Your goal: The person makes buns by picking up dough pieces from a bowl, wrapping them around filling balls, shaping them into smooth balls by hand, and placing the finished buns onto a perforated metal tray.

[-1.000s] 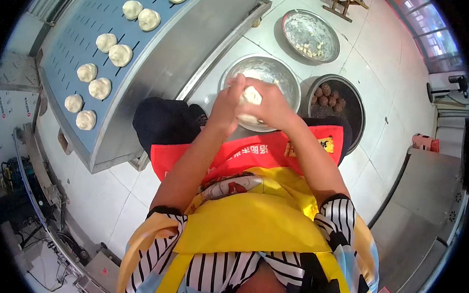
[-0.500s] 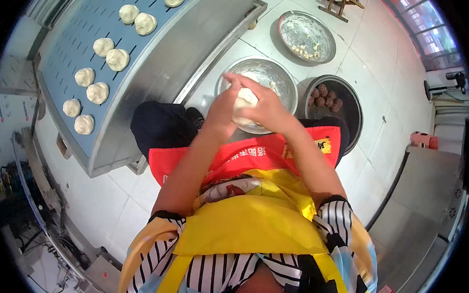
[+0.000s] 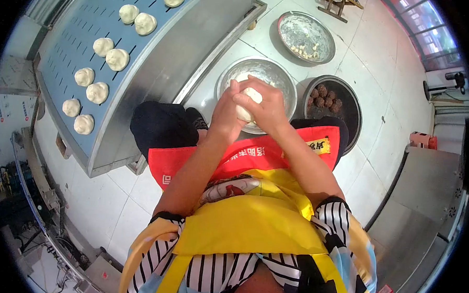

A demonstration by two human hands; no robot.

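Observation:
A pale lump of dough sits between my two hands, above a metal bowl. My left hand wraps its left side, and my right hand closes round it from the right, fingers meeting near the top. Part of the dough shows between the thumbs; the rest is hidden by my palms. More dough can be glimpsed in the bowl behind my fingers.
Several round dough balls rest on a blue slotted surface with a metal side. A second metal bowl holds dough scraps. Brown balls lie in a dark basin. A small wooden stool stands on the tiled floor.
My right hand has shifted, its fingers now folded over the top of the dough. My left hand's extended fingers have curled in, and both hands are closer together round the lump.

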